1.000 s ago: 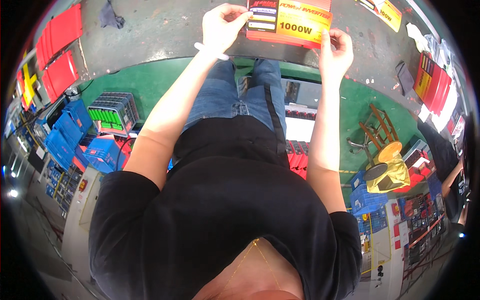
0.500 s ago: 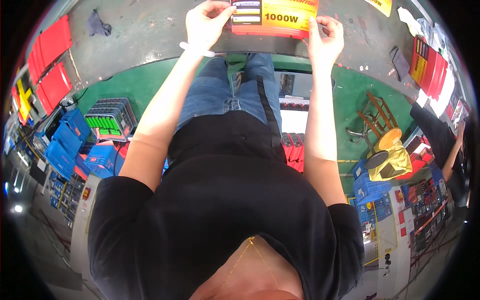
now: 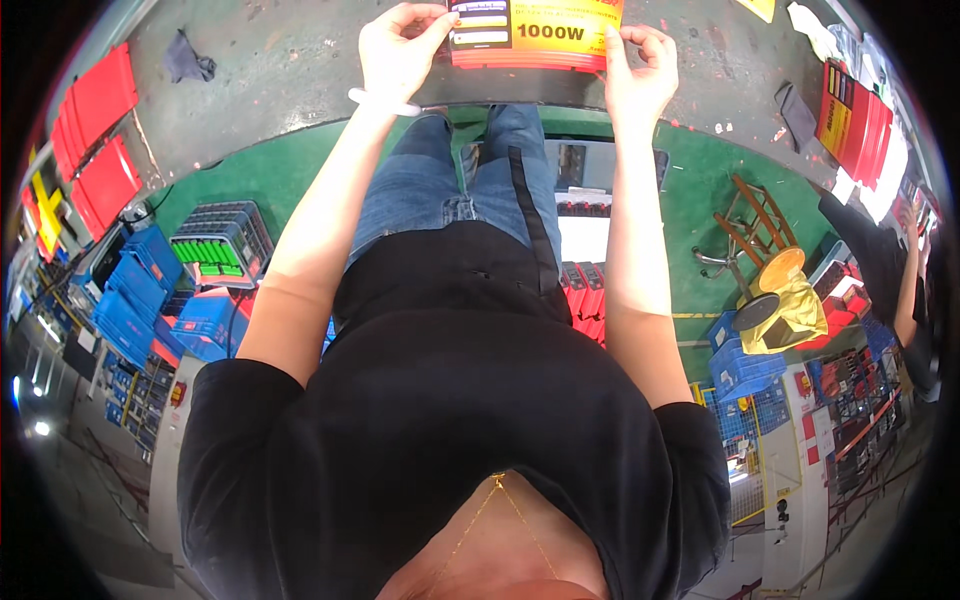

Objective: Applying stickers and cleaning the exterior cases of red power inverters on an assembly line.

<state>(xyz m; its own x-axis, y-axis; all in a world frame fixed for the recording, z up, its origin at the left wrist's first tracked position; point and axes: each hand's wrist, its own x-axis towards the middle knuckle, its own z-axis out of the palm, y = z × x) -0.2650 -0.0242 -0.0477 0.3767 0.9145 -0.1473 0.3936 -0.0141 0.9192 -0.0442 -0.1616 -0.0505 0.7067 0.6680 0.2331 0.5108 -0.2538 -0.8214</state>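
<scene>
A yellow, red and black printed label (image 3: 565, 32) lies over a red casing panel (image 3: 530, 64) at the far edge of the view, on the dark worktable (image 3: 300, 85). My left hand (image 3: 400, 52), with a white band at the wrist, pinches the label's left edge between thumb and forefinger. At its right edge, my right hand (image 3: 642, 82) pinches the label with the thumb and bent forefinger. The label looks flat and level. Its far part is cut off by the frame, so I cannot tell how much of it touches the panel.
Red panels (image 3: 100, 110) and a dark cloth (image 3: 188, 58) lie on the left. On the right is a labelled red panel (image 3: 855, 125) beside another dark cloth (image 3: 796, 116). Below stand a wooden stool (image 3: 765, 225) and blue crates (image 3: 745, 365). Another person (image 3: 880, 265) works far right.
Both hands and the label sit slightly further left and higher in the picture, as does the table around them. The grip looks the same. The other person's arm has risen.
</scene>
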